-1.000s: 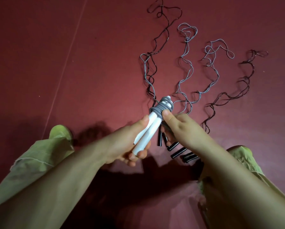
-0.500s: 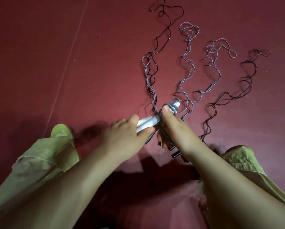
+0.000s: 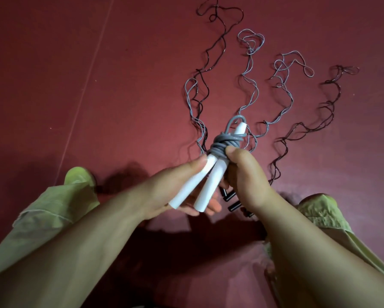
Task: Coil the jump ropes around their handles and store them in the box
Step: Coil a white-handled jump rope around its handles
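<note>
The left hand (image 3: 164, 192) cradles the lower ends of two white handles (image 3: 205, 181), its thumb laid along the left one and its fingers curled beneath, their tips showing past the handle butts. The right hand (image 3: 244, 174) grips the same bundle higher up, thumb pressed against the grey rope coil (image 3: 225, 144) that is wound round the upper part of the handles; its other fingers wrap behind and are hidden. The handles lie side by side, held above the floor (image 3: 97, 85), their long axis running from the butts near the person up and away toward the far edge of the floor, tilted a little to the right. One white tip pokes out past the coil, and a short grey loop (image 3: 236, 121) arches over it. Beyond the hands, several loose ropes lie in wavy lines on the red floor: grey ropes (image 3: 253, 92) in the middle and dark ropes (image 3: 329, 107) at the outer sides, running toward the far edge, where the leftmost dark one is cut off by the frame. Just beneath the right hand a few black handles (image 3: 233, 205) lie on the floor, mostly covered by the wrist, so their number cannot be counted; they probably belong to the dark ropes. Green trouser legs (image 3: 53, 207) show at both near corners.
</note>
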The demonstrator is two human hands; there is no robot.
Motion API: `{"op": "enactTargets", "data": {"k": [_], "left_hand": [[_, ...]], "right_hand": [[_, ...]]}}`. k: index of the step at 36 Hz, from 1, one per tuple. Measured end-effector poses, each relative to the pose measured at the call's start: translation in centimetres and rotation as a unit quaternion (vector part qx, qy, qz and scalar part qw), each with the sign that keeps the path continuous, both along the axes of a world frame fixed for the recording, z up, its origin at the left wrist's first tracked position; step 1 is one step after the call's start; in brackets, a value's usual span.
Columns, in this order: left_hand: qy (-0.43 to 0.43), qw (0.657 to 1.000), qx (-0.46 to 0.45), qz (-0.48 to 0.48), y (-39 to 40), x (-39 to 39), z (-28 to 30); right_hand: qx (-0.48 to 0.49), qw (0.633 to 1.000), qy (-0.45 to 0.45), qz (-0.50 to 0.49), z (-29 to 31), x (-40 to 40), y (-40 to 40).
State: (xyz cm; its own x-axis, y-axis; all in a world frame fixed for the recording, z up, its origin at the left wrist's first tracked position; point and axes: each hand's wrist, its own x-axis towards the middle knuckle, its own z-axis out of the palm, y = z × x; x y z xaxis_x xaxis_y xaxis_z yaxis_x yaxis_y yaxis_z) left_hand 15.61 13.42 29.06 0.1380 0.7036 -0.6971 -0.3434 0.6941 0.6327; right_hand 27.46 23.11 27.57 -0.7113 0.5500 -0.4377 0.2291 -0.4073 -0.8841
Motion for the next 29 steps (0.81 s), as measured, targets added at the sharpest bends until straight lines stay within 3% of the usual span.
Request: {"op": "enactTargets", "data": {"k": [4,6,12,19,25,29], "left_hand": [[-0.133,0.990,-0.016,0.044,0.4,0.3,0.8],[-0.140,0.989,-0.015,0.048,0.4,0.1,0.5],[-0.035,0.999,-0.017,0.037,0.2,-0.7,-0.8],[0.131,0.991,-0.018,0.036,-0.1,-0.6,-1.0],[0.217,0.975,-0.027,0.034,0.1,-0.4,-1.2],[0.243,0.969,-0.026,0.036,0.3,-0.5,-1.3]], "right_hand": [[-0.037,0.999,0.031,-0.010,-0.1,0.1,0.2],[-0.050,0.998,0.030,-0.003,-0.1,-0.1,0.3],[-0.079,0.995,0.004,0.065,-0.3,-0.3,1.2],[-0.013,0.987,-0.086,0.133,0.5,0.6,2.0],[0.029,0.967,-0.193,0.166,0.5,0.8,2.1],[0.114,0.944,-0.262,0.164,0.2,0.6,1.7]]}}
